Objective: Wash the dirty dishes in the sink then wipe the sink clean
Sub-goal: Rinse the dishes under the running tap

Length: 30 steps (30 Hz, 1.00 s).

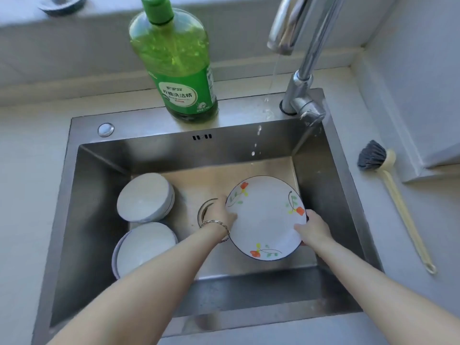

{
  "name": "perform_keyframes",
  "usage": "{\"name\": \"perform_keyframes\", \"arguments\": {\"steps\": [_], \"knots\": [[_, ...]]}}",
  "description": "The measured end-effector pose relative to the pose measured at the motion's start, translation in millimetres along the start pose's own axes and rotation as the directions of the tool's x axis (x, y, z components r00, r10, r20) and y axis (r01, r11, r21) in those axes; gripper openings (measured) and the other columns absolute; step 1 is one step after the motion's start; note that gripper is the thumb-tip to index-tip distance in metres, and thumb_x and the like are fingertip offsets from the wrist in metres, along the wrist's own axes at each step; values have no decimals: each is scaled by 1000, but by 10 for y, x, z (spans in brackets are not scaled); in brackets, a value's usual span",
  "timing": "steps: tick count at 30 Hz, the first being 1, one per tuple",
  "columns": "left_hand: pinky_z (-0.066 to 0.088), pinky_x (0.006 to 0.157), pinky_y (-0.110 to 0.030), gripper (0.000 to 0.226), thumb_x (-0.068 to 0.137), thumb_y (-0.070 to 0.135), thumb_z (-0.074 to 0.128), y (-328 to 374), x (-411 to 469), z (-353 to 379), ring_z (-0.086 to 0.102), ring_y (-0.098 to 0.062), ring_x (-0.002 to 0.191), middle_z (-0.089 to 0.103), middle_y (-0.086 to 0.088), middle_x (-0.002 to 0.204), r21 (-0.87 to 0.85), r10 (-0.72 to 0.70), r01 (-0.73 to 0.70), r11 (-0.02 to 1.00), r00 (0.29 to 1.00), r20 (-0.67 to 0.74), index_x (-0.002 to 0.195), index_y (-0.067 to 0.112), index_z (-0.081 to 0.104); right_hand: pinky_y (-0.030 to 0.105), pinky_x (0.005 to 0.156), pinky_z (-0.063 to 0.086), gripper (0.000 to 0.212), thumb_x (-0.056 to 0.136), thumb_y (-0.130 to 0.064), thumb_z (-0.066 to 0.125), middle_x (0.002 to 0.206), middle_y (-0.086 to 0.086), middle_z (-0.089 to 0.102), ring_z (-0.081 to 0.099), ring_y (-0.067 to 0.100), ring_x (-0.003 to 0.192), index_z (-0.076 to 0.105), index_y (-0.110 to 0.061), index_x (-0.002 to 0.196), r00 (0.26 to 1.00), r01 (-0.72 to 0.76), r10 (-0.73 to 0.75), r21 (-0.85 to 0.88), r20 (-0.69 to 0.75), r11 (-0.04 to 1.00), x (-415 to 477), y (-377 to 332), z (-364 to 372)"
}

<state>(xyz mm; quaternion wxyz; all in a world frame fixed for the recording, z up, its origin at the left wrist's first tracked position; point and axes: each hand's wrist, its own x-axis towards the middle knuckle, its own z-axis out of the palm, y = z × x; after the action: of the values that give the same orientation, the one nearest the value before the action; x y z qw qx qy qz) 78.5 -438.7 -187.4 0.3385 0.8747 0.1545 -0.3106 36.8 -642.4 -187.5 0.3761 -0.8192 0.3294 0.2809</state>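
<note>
A white plate (265, 217) with orange flowers and a dark rim is tilted toward me inside the steel sink (99, 185). My left hand (222, 211) grips its left edge, thumb on the face. My right hand (312, 229) grips its right edge, thumb on the face. Two white bowls lie at the sink's left: one (145, 197) further back, one (144, 249) nearer, partly behind my left forearm. The drain (205, 209) shows just left of the plate.
A thin stream of water falls from the faucet (298, 70) onto the sink's back ledge. A green dish soap bottle (178, 61) stands on that ledge. A long-handled dish brush (395, 197) lies on the counter to the right. A round object (62, 3) sits at the top left.
</note>
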Motion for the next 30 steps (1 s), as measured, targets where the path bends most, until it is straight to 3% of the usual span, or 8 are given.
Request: {"name": "perform_keyframes", "arguments": {"steps": [2, 6, 10, 14, 18, 22, 26, 30], "knots": [[31, 55, -24, 20, 78, 5, 55, -8, 170, 137, 50, -26, 76, 59, -13, 90, 24, -9, 8, 1000, 999, 35, 98, 9, 51, 46, 83, 53, 20, 89, -7, 50, 108, 12, 61, 58, 31, 95, 52, -8, 108, 998, -54, 53, -20, -39, 998, 146, 95, 84], [45, 68, -30, 28, 79, 4, 54, -63, 421, 359, 60, -32, 91, 63, -18, 101, 34, -8, 5, 999, 995, 96, 107, 6, 50, 31, 71, 45, 19, 90, -9, 44, 108, 15, 59, 52, 28, 84, 51, -7, 107, 989, -125, 121, -51, -81, 991, 323, 221, 209], [39, 64, -26, 29, 82, 5, 54, -124, 603, 476, 59, -29, 91, 62, -16, 105, 93, -15, 5, 996, 994, 104, 109, 8, 49, 32, 72, 47, 20, 91, -12, 38, 104, 14, 59, 56, 29, 86, 54, -6, 100, 982, -164, 153, -94, -111, 982, 438, 263, 286], [41, 72, -29, 39, 83, 8, 55, -131, 692, 555, 55, -31, 100, 53, -17, 116, 162, 18, -34, 986, 995, 95, 121, 8, 47, 32, 73, 48, 19, 90, -8, 39, 103, 15, 61, 58, 32, 88, 57, -4, 97, 972, -190, 175, -90, -154, 978, 493, 291, 326], [38, 68, -29, 45, 84, 8, 52, -129, 738, 567, 52, -32, 84, 43, -17, 111, 184, 41, -48, 982, 998, 45, 128, 14, 43, 31, 71, 47, 17, 89, -7, 42, 103, 14, 62, 58, 33, 91, 57, -6, 98, 969, -206, 186, -115, -162, 972, 531, 282, 364], [39, 64, -30, 57, 80, -5, 40, -167, 748, 555, 47, -27, 75, 44, -9, 95, 216, 143, -148, 965, 989, 39, 129, 24, 39, 35, 75, 50, 16, 90, -8, 44, 105, 14, 62, 59, 33, 93, 56, -5, 100, 971, -189, 167, -120, -170, 975, 540, 276, 355], [35, 58, -28, 73, 79, -3, 45, -198, 796, 527, 49, -26, 75, 57, -14, 97, 109, 103, -104, 989, 995, 18, 142, 28, 25, 36, 75, 50, 17, 91, -11, 45, 107, 14, 61, 59, 32, 94, 54, -6, 104, 972, -186, 159, -147, -173, 972, 560, 290, 354], [42, 72, -20, 71, 82, -4, 42, -218, 817, 534, 56, -24, 95, 59, -8, 122, 6, 66, -67, 998, 988, 138, 145, 26, 27, 31, 70, 47, 24, 92, -10, 43, 110, 12, 61, 57, 29, 93, 49, -11, 115, 974, -163, 146, -83, -176, 983, 601, 323, 426]]}}
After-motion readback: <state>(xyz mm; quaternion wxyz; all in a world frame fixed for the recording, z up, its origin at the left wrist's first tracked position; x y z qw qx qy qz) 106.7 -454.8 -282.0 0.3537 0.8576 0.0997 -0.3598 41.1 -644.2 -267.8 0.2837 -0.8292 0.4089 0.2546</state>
